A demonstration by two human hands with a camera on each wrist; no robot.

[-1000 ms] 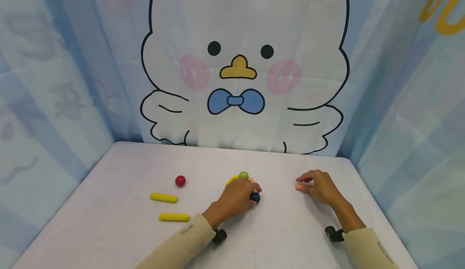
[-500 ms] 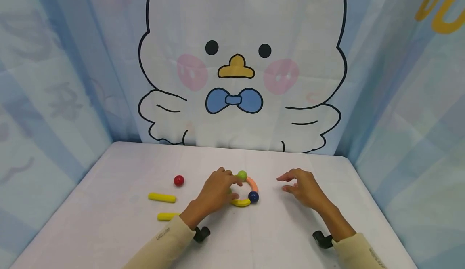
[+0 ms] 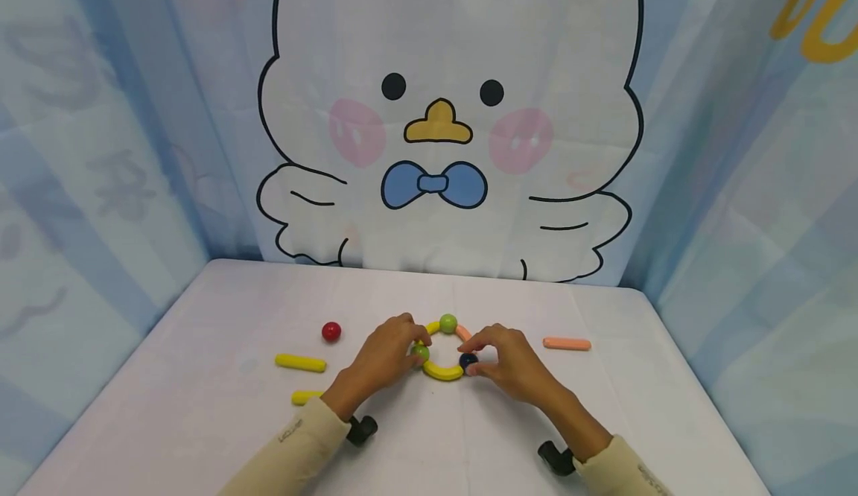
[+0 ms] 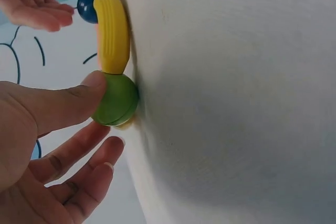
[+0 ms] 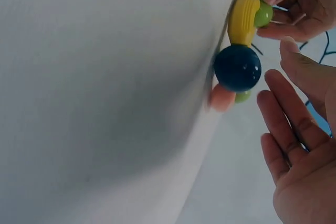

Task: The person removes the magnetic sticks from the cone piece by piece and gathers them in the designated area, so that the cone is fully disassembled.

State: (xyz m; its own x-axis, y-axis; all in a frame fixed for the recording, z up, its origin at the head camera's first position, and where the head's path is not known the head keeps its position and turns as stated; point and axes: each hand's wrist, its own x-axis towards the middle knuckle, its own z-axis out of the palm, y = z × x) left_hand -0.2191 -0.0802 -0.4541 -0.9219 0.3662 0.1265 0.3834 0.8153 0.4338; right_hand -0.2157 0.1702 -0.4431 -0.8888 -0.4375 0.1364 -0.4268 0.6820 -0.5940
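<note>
On the white table lies a ring of curved sticks and balls: a green ball (image 3: 448, 323) at the back, a salmon curved stick (image 3: 464, 334), a navy ball (image 3: 468, 363), a yellow curved stick (image 3: 442, 372), a second green ball (image 3: 420, 353) and another yellow curved stick (image 3: 433, 328). My left hand (image 3: 387, 354) pinches the left green ball, its thumb on the near side in the left wrist view. Beside the navy ball is my right hand (image 3: 512, 366). Its fingers (image 5: 281, 114) are extended, with a small gap to the ball in the right wrist view.
A straight salmon stick (image 3: 566, 344) lies to the right of the ring. On the left are a red ball (image 3: 331, 332), a yellow stick (image 3: 300, 363) and a second yellow stick (image 3: 306, 398), partly behind the left sleeve. Printed curtains surround the table's back and sides.
My left hand has moved left from the navy ball to the left green ball. My right hand has let go of the straight salmon stick and moved left to the navy ball.
</note>
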